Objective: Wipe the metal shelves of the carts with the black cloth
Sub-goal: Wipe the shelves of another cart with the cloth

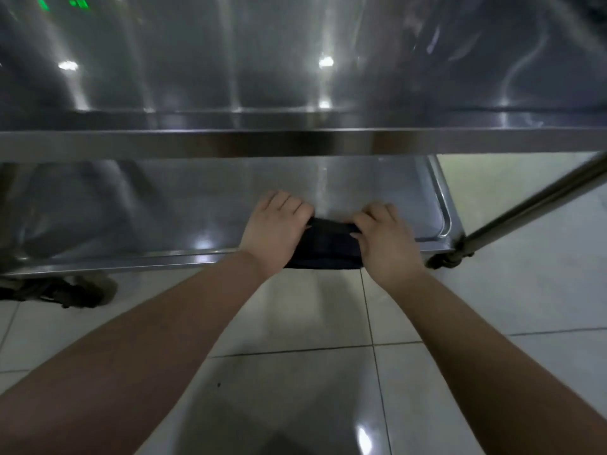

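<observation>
Left hand (275, 232), right hand (385, 239), apparently curled

Light is dim and bluish-grey. Ceiling lamps show as small white hot spots on the cart's upper shelf (230, 60), with long pale streaks of glare running down it and a green glow at its far left corner. Below it, the lower shelf (197, 198) holds softer reflections and dark patches at left. The tiled floor (295, 323) under both gleams, with one sharp glint beside a broad shadow. Everything is soft, the upper shelf most blurred.

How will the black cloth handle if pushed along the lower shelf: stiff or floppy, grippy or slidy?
Probably floppy: the black cloth bunches between the left hand and right hand. Likely slides easily on the glossy lower shelf.
</observation>
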